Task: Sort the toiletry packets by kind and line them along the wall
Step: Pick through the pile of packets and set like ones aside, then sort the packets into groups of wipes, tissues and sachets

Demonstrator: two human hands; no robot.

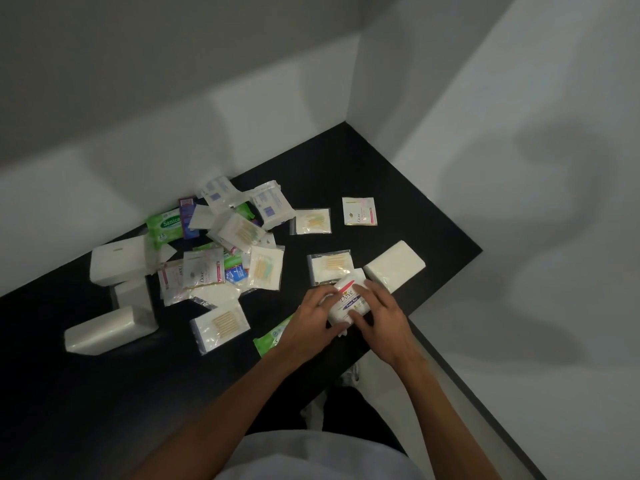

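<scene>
"Dove" – white bar packet (347, 301) | "Sanica", "15" – green wipes pack (165, 223) | "Dove" – far sachet (360, 211)

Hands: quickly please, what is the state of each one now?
Left hand: grips the Dove soap pack from its left side.
Right hand: holds the same pack, fingers and thumb on it.

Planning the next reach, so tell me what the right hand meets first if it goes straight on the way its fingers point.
The right hand points forward and left and holds the Dove packet, so that comes first. Past it, likely the clear bag of swabs, though depth is unclear.
</scene>
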